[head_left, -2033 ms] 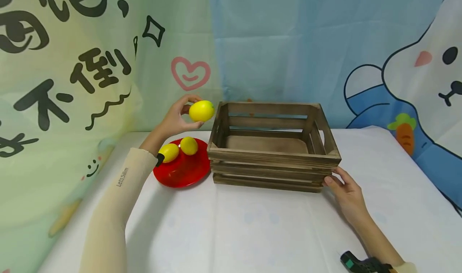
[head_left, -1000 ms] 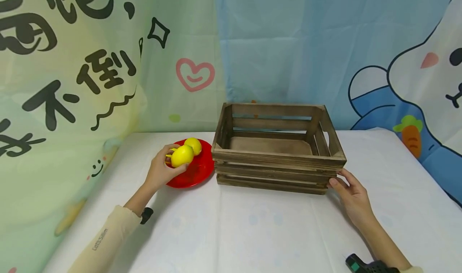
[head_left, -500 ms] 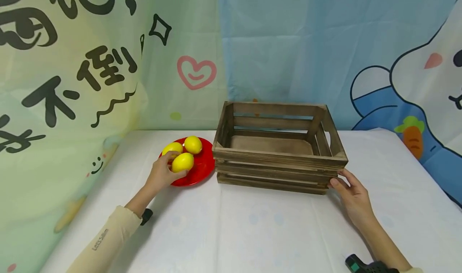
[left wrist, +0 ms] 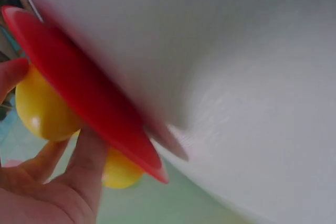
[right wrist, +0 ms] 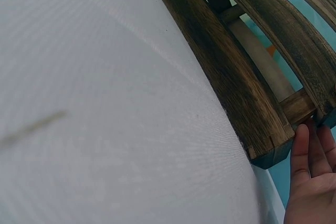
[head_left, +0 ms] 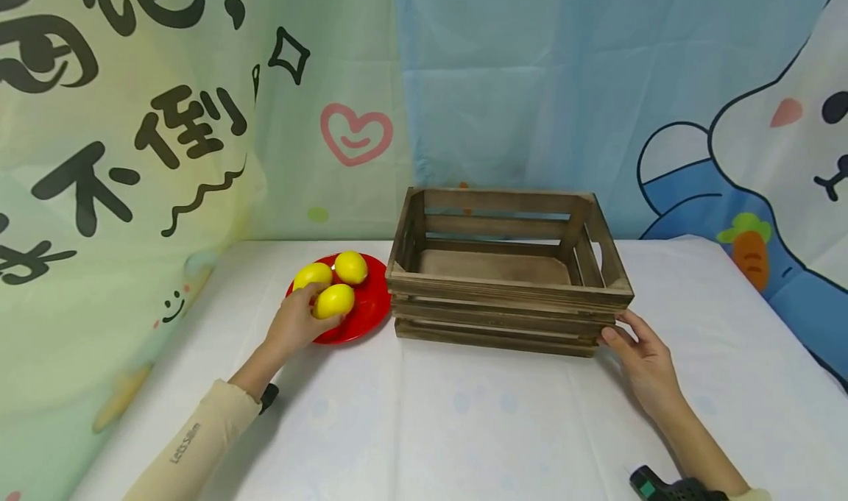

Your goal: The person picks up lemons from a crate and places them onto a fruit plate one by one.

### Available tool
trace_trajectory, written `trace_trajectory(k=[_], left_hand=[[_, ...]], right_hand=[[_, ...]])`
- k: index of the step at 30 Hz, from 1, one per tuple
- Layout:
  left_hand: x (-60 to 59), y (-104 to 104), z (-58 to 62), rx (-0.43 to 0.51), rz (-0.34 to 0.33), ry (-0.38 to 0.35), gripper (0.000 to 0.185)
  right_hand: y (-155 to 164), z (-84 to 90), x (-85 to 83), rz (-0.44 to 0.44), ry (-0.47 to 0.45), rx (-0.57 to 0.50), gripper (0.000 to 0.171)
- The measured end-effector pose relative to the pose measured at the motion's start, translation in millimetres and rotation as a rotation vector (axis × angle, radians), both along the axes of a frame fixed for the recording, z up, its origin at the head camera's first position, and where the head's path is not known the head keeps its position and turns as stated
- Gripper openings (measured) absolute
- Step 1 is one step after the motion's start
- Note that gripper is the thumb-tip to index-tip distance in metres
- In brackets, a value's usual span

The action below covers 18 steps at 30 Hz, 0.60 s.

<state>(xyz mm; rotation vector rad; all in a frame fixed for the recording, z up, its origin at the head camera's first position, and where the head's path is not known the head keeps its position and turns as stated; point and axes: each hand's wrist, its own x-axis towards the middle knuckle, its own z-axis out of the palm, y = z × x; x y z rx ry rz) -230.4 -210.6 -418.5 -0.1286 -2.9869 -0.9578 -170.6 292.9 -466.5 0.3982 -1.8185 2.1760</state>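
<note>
A red plate (head_left: pixel 366 312) lies on the white table left of a brown wooden crate (head_left: pixel 506 289). Three yellow lemons are on the plate. My left hand (head_left: pixel 296 323) grips the front lemon (head_left: pixel 334 300) with fingers curled round it; the other two lemons (head_left: pixel 313 274) (head_left: pixel 350 267) lie behind. In the left wrist view the thumb and fingers (left wrist: pixel 86 166) wrap a lemon (left wrist: pixel 43 111) beside the plate's rim (left wrist: pixel 94 100). My right hand (head_left: pixel 644 357) rests with straight fingers against the crate's front right corner, as the right wrist view shows (right wrist: pixel 311 182) beside the crate's corner (right wrist: pixel 268 140).
The crate's inside holds nothing. Printed cloth backdrops hang behind and to the left of the table (head_left: pixel 464 427). A black device (head_left: pixel 652 484) is strapped at my right wrist at the bottom edge.
My left hand carried a lemon from beside the crate's top left corner down to the red plate and set it in front of the other two. The right hand stayed at the crate's corner.
</note>
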Motion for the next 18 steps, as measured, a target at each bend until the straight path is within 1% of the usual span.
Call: trace_trajectory(k=[4, 7, 13, 18], left_hand=[[-0.9, 4.6, 2.3, -0.091, -0.003, -0.02, 0.066], [-2.0, 8.0, 2.7, -0.13, -0.001, -0.01, 0.068], [-3.2, 9.7, 1.3, -0.123, -0.006, 0.028, 0.064], [-3.4, 10.6, 4.3, -0.122, -0.023, 0.018, 0.063]], right_hand=[[3.3, 0.3, 3.3, -0.01, 0.011, 0.007, 0.042], [6.2, 1.0, 4.0, -0.014, 0.018, 0.011, 0.042], [7.1, -1.5, 4.1, -0.014, 0.0, 0.0, 0.043], [7.4, -3.9, 6.7, -0.021, -0.002, 0.018, 0.045]])
